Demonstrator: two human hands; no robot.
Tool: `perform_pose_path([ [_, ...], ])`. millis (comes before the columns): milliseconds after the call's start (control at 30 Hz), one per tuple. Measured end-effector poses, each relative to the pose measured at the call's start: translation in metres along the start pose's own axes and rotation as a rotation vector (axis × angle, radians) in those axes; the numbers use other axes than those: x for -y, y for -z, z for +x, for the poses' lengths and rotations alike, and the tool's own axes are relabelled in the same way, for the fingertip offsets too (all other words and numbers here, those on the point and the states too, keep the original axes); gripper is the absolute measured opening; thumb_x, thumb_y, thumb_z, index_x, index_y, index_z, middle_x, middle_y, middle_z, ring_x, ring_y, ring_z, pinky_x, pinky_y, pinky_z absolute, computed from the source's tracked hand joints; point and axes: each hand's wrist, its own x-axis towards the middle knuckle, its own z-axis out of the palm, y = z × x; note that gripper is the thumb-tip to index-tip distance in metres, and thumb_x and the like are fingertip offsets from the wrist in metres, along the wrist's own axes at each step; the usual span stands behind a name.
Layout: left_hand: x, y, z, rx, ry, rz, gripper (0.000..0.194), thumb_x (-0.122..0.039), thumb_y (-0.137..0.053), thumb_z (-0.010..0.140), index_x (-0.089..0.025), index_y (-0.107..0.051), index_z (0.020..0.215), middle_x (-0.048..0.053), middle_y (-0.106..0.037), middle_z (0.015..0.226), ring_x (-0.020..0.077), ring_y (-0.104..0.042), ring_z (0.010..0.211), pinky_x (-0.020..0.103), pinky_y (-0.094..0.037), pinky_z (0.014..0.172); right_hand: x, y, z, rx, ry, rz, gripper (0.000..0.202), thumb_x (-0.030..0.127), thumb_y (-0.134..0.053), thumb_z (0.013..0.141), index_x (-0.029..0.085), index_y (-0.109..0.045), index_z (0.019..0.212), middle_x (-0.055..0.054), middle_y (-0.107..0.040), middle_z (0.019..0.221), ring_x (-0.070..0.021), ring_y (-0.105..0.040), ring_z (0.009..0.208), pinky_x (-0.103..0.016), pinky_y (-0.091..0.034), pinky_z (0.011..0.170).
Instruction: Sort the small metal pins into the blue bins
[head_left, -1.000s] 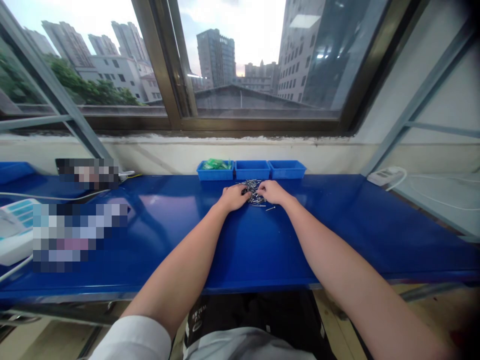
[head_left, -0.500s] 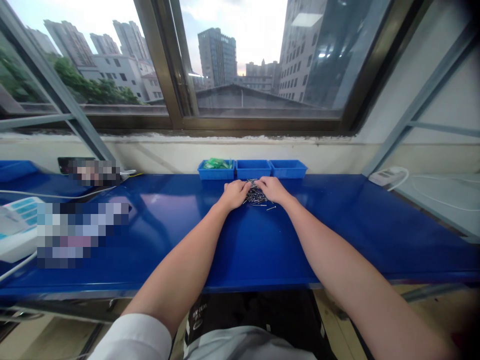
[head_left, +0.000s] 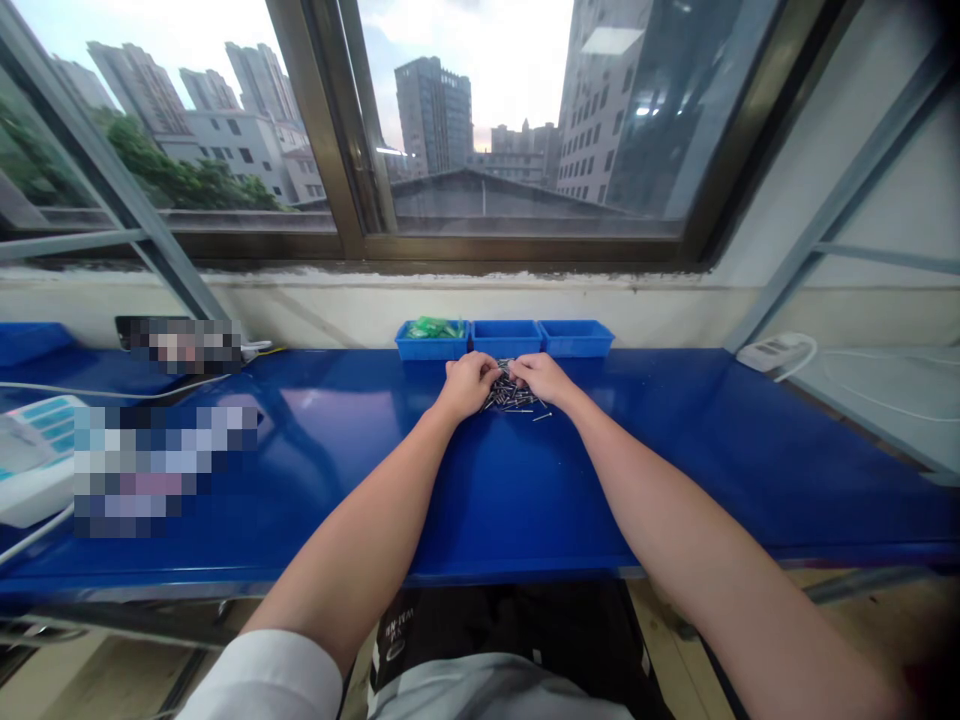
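A loose pile of thin metal screws point(head_left: 511, 393) lies on the blue table, with one screw point(head_left: 542, 416) apart at its near right edge. My left hand point(head_left: 470, 386) is at the pile's left side, its fingers curled and thumb pressed in toward the screws. From the right, my right hand point(head_left: 545, 378) reaches the back of the pile, its thumb and fingertips pinched together. Both hands are closed and near each other. Whatever sits between the fingertips is too small to make out. The hands partly cover the pile.
Behind the hands stand three blue bins: the left bin point(head_left: 433, 348) with green plastic packets point(head_left: 435, 327), a middle bin point(head_left: 507, 348) and a right bin point(head_left: 577, 348). A white device point(head_left: 37, 470) and cables are at left. A power strip point(head_left: 772, 352) lies at right.
My left hand has lifted slightly and its fingers are more curled. My right fingertips have drawn together a little over the pile. The bins and the stray screw have stayed put.
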Motion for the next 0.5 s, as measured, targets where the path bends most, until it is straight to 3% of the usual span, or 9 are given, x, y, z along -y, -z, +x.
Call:
perform_pose_path([
  [200, -0.0025, 0.0014, -0.0005, 0.061, 0.006, 0.050, 0.037, -0.035, -0.033, 0.095, -0.018, -0.063, 0.081, 0.005, -0.068, 0.090, 0.0210, -0.060, 0.090, 0.034, -0.037, 0.080, 0.0010, 0.0008, 0.0003, -0.033, 0.089, 0.035, 0.027, 0.037, -0.054, 0.077, 0.015, -0.061, 0.063, -0.003, -0.064, 0.063, -0.0130, -0.053, 0.059, -0.027, -0.039, 0.061],
  [367, -0.0006, 0.0005, 0.0002, 0.049, 0.017, 0.050, 0.025, -0.028, -0.041, 0.092, -0.019, -0.063, 0.085, 0.004, -0.069, 0.092, 0.0207, -0.061, 0.091, 0.033, -0.037, 0.082, 0.0054, -0.0006, -0.0022, -0.063, 0.006, 0.254, 0.021, 0.034, -0.064, 0.067, 0.015, -0.063, 0.075, -0.002, -0.064, 0.064, -0.0124, -0.053, 0.056, -0.026, -0.040, 0.057],
  [500, 0.0011, -0.0009, 0.0004, 0.029, 0.028, 0.026, 0.022, -0.027, -0.044, 0.090, -0.020, -0.064, 0.087, 0.004, -0.069, 0.094, 0.0207, -0.061, 0.093, 0.034, -0.036, 0.085, 0.0090, 0.0004, -0.0044, -0.079, -0.072, 0.410, 0.023, 0.033, -0.068, 0.062, 0.016, -0.064, 0.076, -0.003, -0.065, 0.066, -0.0097, -0.047, 0.050, -0.023, -0.033, 0.047],
])
